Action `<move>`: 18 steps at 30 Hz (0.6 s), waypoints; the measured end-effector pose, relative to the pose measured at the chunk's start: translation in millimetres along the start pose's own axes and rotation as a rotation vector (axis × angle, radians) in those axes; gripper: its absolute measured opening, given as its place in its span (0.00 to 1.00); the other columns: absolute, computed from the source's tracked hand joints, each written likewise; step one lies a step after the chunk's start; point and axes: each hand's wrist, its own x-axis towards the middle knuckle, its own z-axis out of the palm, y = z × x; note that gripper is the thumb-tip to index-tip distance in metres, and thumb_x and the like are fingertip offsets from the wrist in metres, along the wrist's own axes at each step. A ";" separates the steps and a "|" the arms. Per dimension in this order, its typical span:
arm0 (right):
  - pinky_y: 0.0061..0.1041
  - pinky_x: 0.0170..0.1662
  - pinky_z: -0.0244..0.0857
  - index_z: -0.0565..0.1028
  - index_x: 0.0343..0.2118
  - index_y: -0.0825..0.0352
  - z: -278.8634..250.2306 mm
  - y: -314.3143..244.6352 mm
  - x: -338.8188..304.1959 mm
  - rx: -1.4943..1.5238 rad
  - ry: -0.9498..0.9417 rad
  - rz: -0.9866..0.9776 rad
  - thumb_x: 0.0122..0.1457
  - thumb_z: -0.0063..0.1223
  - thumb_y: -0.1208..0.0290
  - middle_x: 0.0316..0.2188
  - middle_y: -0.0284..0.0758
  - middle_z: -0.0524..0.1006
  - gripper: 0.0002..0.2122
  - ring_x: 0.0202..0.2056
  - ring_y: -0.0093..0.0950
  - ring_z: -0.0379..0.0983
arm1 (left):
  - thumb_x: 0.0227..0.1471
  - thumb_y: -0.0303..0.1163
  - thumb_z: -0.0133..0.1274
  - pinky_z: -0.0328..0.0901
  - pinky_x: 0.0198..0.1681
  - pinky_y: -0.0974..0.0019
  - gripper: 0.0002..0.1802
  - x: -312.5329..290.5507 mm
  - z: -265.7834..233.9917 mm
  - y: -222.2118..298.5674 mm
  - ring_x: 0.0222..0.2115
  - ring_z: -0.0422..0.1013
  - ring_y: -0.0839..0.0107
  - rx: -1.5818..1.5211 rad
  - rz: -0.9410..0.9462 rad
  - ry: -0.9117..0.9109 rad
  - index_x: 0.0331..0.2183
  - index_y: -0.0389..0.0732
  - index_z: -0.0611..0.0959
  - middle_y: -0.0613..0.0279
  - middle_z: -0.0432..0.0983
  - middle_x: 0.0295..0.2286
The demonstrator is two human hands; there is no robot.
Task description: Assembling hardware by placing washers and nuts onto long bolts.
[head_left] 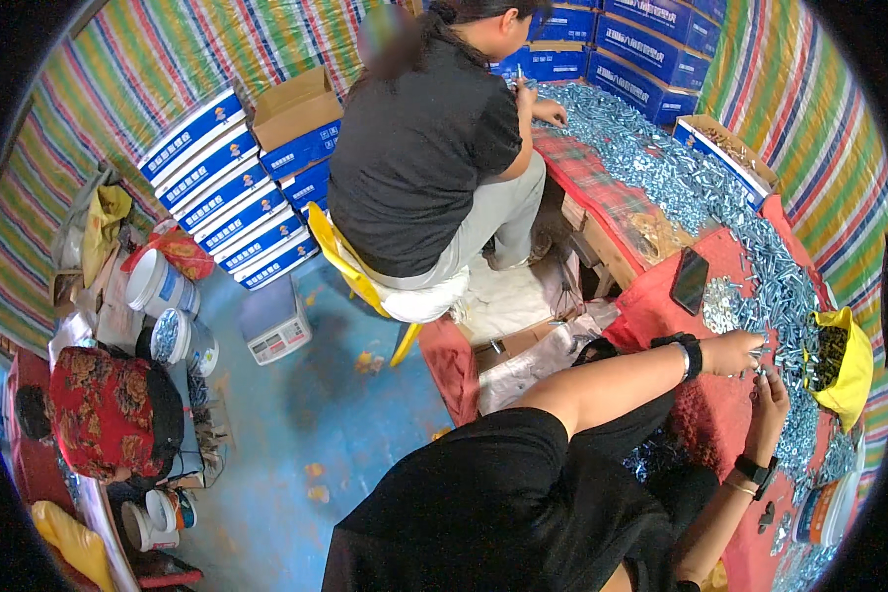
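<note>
Over the red cloth (pixel 712 407), both my hands work close together beside a long heap of shiny bluish metal bolts or anchors (pixel 781 286). My left hand (pixel 730 353), a band at its wrist, is closed with small silvery metal pieces showing at the fingertips. Just below it, my right hand (pixel 772 403), wearing a dark watch, has its fingertips pinched together at a small metal part. The exact shape of these parts is too small to tell. Near my left hand lie a pile of small silvery washers or nuts (pixel 722 306) and a dark phone (pixel 690 280).
A yellow bag (pixel 849 380) and a white bucket (pixel 825 511) stand at the heap's right side. Another person (pixel 424 148) sits on a yellow chair (pixel 337 252) at the far table. A person in red (pixel 109 409) is at left, near buckets (pixel 173 286), stacked blue-white boxes (pixel 232 202) and a scale (pixel 274 321).
</note>
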 end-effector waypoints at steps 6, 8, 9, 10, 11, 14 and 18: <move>0.13 0.34 0.58 0.73 0.44 0.70 28.0 -43.5 -47.9 -0.066 -0.038 -0.093 0.58 0.50 0.73 0.33 0.26 0.73 0.12 0.31 0.13 0.65 | 0.48 0.27 0.49 0.63 0.29 0.54 0.08 -39.7 -0.6 42.7 0.27 0.71 0.48 0.217 0.144 0.147 0.30 0.33 0.69 0.46 0.72 0.23; 0.13 0.34 0.57 0.74 0.43 0.70 27.0 -50.4 -64.6 0.004 -0.052 -0.111 0.59 0.48 0.74 0.31 0.25 0.72 0.10 0.30 0.13 0.63 | 0.48 0.27 0.50 0.63 0.30 0.52 0.09 -54.1 5.9 66.4 0.29 0.70 0.45 0.214 0.139 0.177 0.30 0.33 0.69 0.44 0.72 0.24; 0.14 0.32 0.56 0.74 0.38 0.69 24.4 -51.0 -72.1 -0.048 -0.036 -0.150 0.60 0.46 0.74 0.27 0.25 0.70 0.07 0.28 0.14 0.61 | 0.47 0.28 0.50 0.63 0.30 0.51 0.09 -62.7 8.9 80.4 0.30 0.70 0.44 0.215 0.142 0.193 0.29 0.33 0.69 0.43 0.72 0.24; 0.14 0.32 0.56 0.74 0.38 0.69 25.1 -54.4 -78.8 -0.051 -0.039 -0.150 0.60 0.46 0.74 0.27 0.25 0.70 0.07 0.28 0.14 0.61 | 0.47 0.28 0.51 0.62 0.30 0.50 0.09 -70.0 9.6 90.6 0.30 0.70 0.43 0.216 0.142 0.215 0.29 0.34 0.69 0.42 0.72 0.24; 0.14 0.32 0.55 0.73 0.35 0.69 26.2 -59.5 -87.5 -0.063 -0.058 -0.181 0.60 0.45 0.73 0.26 0.25 0.69 0.06 0.28 0.14 0.60 | 0.48 0.28 0.51 0.62 0.30 0.49 0.09 -74.6 10.7 96.5 0.30 0.70 0.43 0.283 0.139 0.161 0.29 0.34 0.70 0.42 0.71 0.24; 0.16 0.32 0.55 0.71 0.29 0.68 30.8 -70.3 -107.0 -0.090 -0.039 -0.227 0.63 0.43 0.69 0.24 0.25 0.68 0.09 0.27 0.15 0.59 | 0.47 0.27 0.51 0.62 0.29 0.49 0.08 -91.5 11.7 127.5 0.29 0.70 0.43 0.279 0.129 0.127 0.29 0.34 0.70 0.42 0.71 0.23; 0.18 0.30 0.55 0.70 0.28 0.68 30.5 -69.6 -121.5 -0.159 0.033 -0.223 0.64 0.42 0.65 0.24 0.27 0.68 0.12 0.25 0.16 0.60 | 0.45 0.25 0.52 0.63 0.29 0.49 0.09 -98.4 21.0 133.0 0.29 0.71 0.43 0.244 0.120 0.093 0.29 0.33 0.71 0.43 0.72 0.23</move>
